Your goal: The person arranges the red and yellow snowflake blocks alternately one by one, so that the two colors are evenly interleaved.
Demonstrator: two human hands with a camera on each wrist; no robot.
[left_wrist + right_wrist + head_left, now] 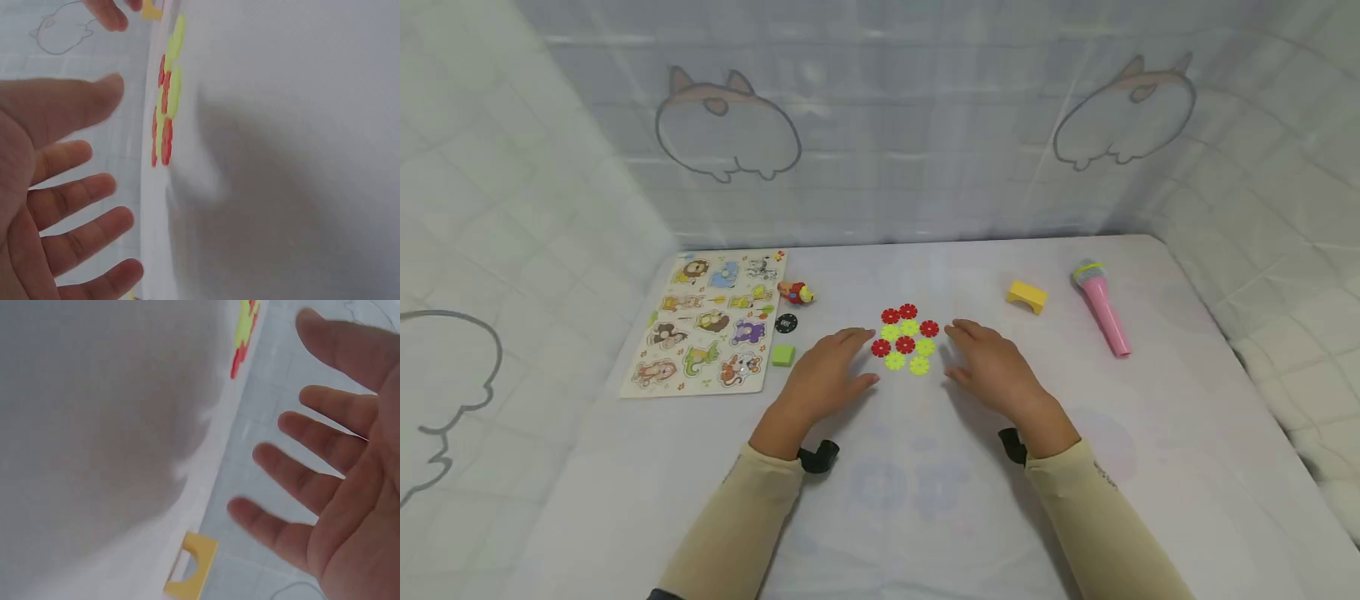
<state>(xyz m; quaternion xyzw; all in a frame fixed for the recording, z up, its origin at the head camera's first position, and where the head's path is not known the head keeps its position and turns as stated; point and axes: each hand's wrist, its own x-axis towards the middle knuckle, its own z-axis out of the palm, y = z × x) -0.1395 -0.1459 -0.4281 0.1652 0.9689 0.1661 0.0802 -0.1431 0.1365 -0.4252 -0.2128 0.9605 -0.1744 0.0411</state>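
Observation:
A cluster of flat flower-shaped discs (906, 338), red ones and yellow-green ones, lies on the white table (925, 500). My left hand (831, 371) hovers just left of the cluster, fingers straight and spread, holding nothing. My right hand (988, 362) hovers just right of it, also spread and empty. In the left wrist view the left hand (62, 187) shows an open palm beside the discs (165, 112). The right wrist view shows the right hand (337, 462) open, with the discs (245, 334) at the top.
An animal peg puzzle board (707, 321) lies at the left, with a green block (783, 356), a black disc (786, 323) and a small red toy (795, 292) beside it. A yellow arch block (1026, 295) and a pink toy microphone (1102, 307) lie at the right. Quilted fabric walls surround the table.

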